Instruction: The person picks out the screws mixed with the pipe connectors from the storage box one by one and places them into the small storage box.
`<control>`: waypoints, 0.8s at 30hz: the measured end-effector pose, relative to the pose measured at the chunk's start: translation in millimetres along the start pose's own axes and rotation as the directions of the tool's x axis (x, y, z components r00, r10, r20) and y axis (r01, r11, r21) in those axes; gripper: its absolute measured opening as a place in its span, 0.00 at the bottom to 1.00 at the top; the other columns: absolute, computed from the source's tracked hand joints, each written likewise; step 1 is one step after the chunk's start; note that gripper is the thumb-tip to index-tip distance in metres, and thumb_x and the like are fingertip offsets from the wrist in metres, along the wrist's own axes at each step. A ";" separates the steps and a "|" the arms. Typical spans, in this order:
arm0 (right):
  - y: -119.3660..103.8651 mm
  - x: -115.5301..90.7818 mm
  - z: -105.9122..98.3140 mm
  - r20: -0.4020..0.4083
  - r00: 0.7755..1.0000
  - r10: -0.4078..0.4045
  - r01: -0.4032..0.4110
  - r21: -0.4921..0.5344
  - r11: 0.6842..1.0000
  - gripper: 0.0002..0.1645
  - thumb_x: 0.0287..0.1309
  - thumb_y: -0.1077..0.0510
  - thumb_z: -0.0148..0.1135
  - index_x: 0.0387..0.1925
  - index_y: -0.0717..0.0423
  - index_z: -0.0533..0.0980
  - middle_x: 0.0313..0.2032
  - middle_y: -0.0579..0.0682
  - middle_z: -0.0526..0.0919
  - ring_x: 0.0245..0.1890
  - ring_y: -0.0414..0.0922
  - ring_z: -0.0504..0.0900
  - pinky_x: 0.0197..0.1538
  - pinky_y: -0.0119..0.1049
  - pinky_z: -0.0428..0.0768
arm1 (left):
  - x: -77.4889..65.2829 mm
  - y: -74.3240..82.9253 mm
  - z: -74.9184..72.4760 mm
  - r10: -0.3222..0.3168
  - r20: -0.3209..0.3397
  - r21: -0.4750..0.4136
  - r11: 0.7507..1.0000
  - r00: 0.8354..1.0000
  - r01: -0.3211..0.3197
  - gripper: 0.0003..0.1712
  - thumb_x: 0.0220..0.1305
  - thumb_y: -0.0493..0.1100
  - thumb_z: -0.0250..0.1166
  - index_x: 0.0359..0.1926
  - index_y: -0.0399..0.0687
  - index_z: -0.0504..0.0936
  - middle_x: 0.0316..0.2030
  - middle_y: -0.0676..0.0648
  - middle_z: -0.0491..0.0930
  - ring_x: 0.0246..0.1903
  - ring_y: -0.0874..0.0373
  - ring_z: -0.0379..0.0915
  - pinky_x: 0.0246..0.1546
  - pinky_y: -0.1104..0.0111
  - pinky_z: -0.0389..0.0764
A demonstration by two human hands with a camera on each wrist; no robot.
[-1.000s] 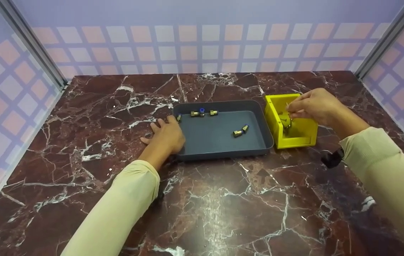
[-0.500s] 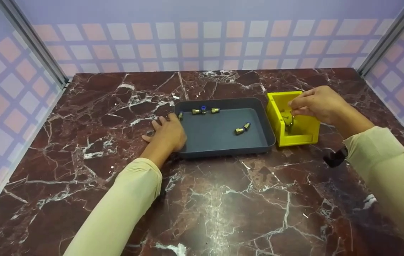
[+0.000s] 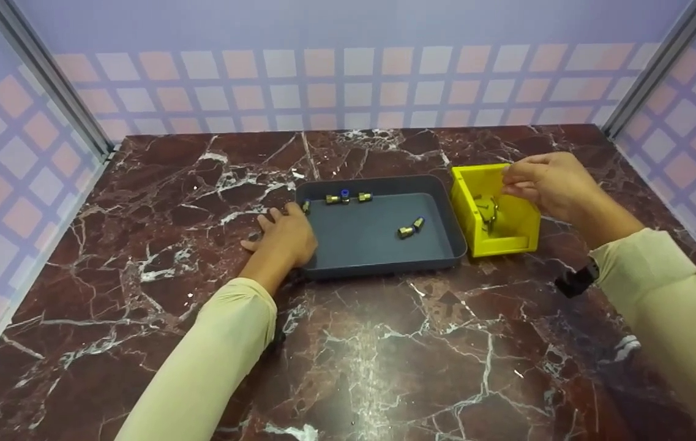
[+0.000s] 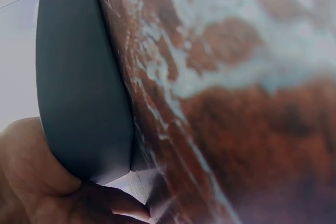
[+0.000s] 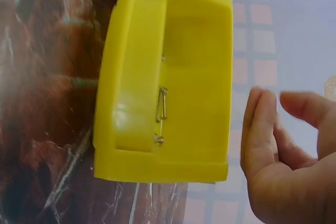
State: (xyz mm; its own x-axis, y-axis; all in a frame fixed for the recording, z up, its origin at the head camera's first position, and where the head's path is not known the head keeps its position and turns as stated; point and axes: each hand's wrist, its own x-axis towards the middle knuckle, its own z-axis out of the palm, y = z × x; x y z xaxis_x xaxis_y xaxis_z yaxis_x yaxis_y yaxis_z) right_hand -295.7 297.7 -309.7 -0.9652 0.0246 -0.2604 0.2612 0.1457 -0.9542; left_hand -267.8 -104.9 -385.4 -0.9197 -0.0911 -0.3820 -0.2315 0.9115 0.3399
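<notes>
In the head view, my left hand [image 3: 284, 240] lies against the left end of a dark grey tray [image 3: 378, 269], fingers spread on the table side. The left wrist view shows that hand [image 4: 58, 192] at the wall of the tray [image 4: 84, 77]. Above the right side of a yellow bin [image 3: 504, 248] is my right hand [image 3: 559, 184]. In the right wrist view, a gap separates the thumb from the bent fingers of my right hand [image 5: 289, 150], and nothing shows between them. Several small metal screws [image 5: 162, 103] lie inside the bin.
Brass fittings with blue ends are in the tray: a pair [image 3: 411, 228] at the right, several along the back, including a fitting [image 3: 365, 196], and one partly hidden by my left hand. The tray and bin stand side by side on a marbled table [image 3: 348, 343]; patterned panels [image 3: 354, 92] enclose it.
My right hand has lifted slightly and shifted right over the bin; the shiny piece earlier below its fingertips no longer shows there. My left hand stays at the tray. The head view shifts slightly.
</notes>
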 end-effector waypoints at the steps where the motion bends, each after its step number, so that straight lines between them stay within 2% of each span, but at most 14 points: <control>1: 0.8 0.1 0.9 -0.031 0.999 -0.020 0.020 0.002 1.000 0.04 0.65 0.61 0.68 0.39 0.55 0.86 0.38 0.48 0.87 0.39 0.42 0.88 0.49 0.31 0.86 | 0.1 -0.2 0.1 0.001 0.001 -0.001 1.000 1.000 -0.001 0.42 0.75 0.42 0.45 0.81 0.42 0.34 0.80 0.29 0.33 0.79 0.29 0.24 0.63 0.18 0.37; 3: 1.0 1.0 2.2 -0.116 0.990 -0.081 0.074 -0.059 0.995 0.08 0.69 0.57 0.65 0.45 0.55 0.84 0.39 0.46 0.86 0.40 0.41 0.87 0.47 0.30 0.86 | 0.4 0.5 -0.1 0.006 0.003 -0.006 1.000 1.000 -0.006 0.42 0.75 0.42 0.44 0.81 0.42 0.35 0.80 0.29 0.33 0.79 0.29 0.24 0.63 0.18 0.37; 5: 0.1 3.8 1.2 -0.205 0.964 -0.167 0.130 -0.183 0.974 0.14 0.72 0.52 0.61 0.53 0.53 0.81 0.41 0.43 0.84 0.38 0.39 0.86 0.43 0.28 0.86 | 1.1 2.4 -0.7 0.011 0.002 -0.011 1.000 1.000 -0.011 0.41 0.75 0.42 0.44 0.81 0.42 0.37 0.80 0.29 0.34 0.79 0.29 0.24 0.63 0.19 0.37; 7: -1.3 8.8 -2.2 -0.286 0.924 -0.255 0.161 -0.316 0.935 0.20 0.73 0.47 0.59 0.60 0.50 0.79 0.45 0.43 0.83 0.36 0.37 0.85 0.40 0.26 0.85 | 2.3 5.3 -2.3 0.019 0.011 -0.013 1.000 1.000 -0.019 0.40 0.76 0.43 0.43 0.81 0.41 0.37 0.80 0.29 0.34 0.79 0.29 0.24 0.63 0.19 0.37; 9: -1.2 16.0 -7.9 -0.344 0.876 -0.338 0.166 -0.441 0.882 0.25 0.73 0.43 0.56 0.65 0.46 0.76 0.51 0.45 0.83 0.38 0.35 0.83 0.41 0.24 0.82 | 4.0 7.9 -5.0 0.028 0.028 -0.026 0.999 0.999 -0.027 0.39 0.78 0.47 0.41 0.81 0.41 0.37 0.80 0.29 0.34 0.79 0.29 0.24 0.64 0.19 0.37; 12: 3.4 28.8 -19.8 -0.366 0.818 -0.444 0.176 -0.576 0.799 0.31 0.74 0.40 0.50 0.71 0.46 0.70 0.63 0.50 0.80 0.52 0.42 0.81 0.57 0.32 0.78 | 7.4 8.4 -12.1 0.057 0.041 -0.067 0.996 0.998 -0.054 0.41 0.81 0.56 0.36 0.81 0.36 0.37 0.79 0.27 0.39 0.79 0.28 0.29 0.69 0.24 0.41; 14: 8.6 37.6 -29.6 -0.338 0.803 -0.491 0.173 -0.656 0.734 0.35 0.75 0.39 0.45 0.75 0.48 0.65 0.71 0.53 0.73 0.67 0.49 0.72 0.71 0.41 0.70 | 10.2 4.7 -19.5 0.081 0.017 -0.095 0.992 0.997 -0.079 0.44 0.81 0.62 0.31 0.79 0.32 0.40 0.78 0.25 0.46 0.78 0.28 0.39 0.73 0.31 0.47; 15: 11.2 41.8 -34.8 -0.313 0.803 -0.507 0.168 -0.698 0.696 0.36 0.75 0.39 0.43 0.77 0.49 0.61 0.74 0.55 0.68 0.72 0.53 0.66 0.75 0.47 0.64 | 11.3 1.9 -23.6 0.081 -0.006 -0.096 0.992 0.997 -0.081 0.45 0.80 0.64 0.29 0.79 0.32 0.43 0.77 0.26 0.50 0.77 0.28 0.44 0.74 0.33 0.50; 16: 13.2 45.0 -39.8 -0.281 0.813 -0.510 0.158 -0.737 0.658 0.39 0.75 0.39 0.40 0.79 0.50 0.57 0.77 0.56 0.62 0.77 0.56 0.59 0.79 0.54 0.57 | 12.6 -1.8 -27.8 0.082 -0.042 -0.079 0.993 0.996 -0.085 0.46 0.79 0.65 0.28 0.79 0.32 0.46 0.76 0.26 0.54 0.76 0.28 0.48 0.73 0.33 0.52; 18: 16.7 50.2 -50.1 -0.215 0.838 -0.502 0.135 -0.810 0.571 0.42 0.75 0.36 0.37 0.81 0.51 0.49 0.80 0.58 0.52 0.80 0.61 0.47 0.79 0.64 0.47 | 16.2 -11.2 -36.7 0.100 -0.131 -0.009 0.995 0.986 -0.102 0.47 0.78 0.68 0.26 0.79 0.34 0.50 0.76 0.27 0.56 0.76 0.28 0.49 0.72 0.30 0.49; 21: 18.5 54.1 -61.4 -0.132 0.890 -0.437 0.098 -0.880 0.465 0.46 0.75 0.31 0.31 0.83 0.48 0.37 0.83 0.57 0.37 0.81 0.63 0.32 0.73 0.76 0.34 | 23.3 -27.7 -51.3 0.129 -0.273 0.112 0.988 0.953 -0.102 0.51 0.74 0.73 0.21 0.80 0.43 0.51 0.79 0.30 0.47 0.78 0.27 0.33 0.64 0.20 0.30; 22: 19.0 54.6 -63.7 -0.109 0.904 -0.413 0.092 -0.895 0.436 0.47 0.75 0.30 0.29 0.83 0.47 0.34 0.83 0.56 0.33 0.81 0.63 0.28 0.70 0.79 0.29 | 26.4 -33.9 -56.3 0.149 -0.317 0.147 0.983 0.937 -0.106 0.52 0.73 0.75 0.20 0.81 0.45 0.49 0.80 0.31 0.41 0.78 0.28 0.25 0.61 0.20 0.23; 24: 20.2 56.0 -67.4 -0.077 0.920 -0.384 0.087 -0.916 0.391 0.49 0.73 0.27 0.27 0.82 0.46 0.29 0.82 0.54 0.27 0.79 0.63 0.20 0.64 0.81 0.20 | 33.5 -45.0 -65.9 0.187 -0.389 0.191 0.974 0.902 -0.120 0.53 0.70 0.77 0.18 0.82 0.50 0.45 0.80 0.33 0.31 0.77 0.30 0.13 0.58 0.22 0.15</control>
State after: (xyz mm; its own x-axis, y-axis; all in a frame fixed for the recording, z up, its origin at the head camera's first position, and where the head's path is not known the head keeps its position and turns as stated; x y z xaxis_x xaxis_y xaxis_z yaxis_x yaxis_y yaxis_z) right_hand -345.5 368.7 -333.7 -0.9895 0.0424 0.1380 0.0049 0.9653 -0.2612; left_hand -309.2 -175.5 -356.8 -0.9963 -0.0678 0.0531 -0.0550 0.9755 0.2131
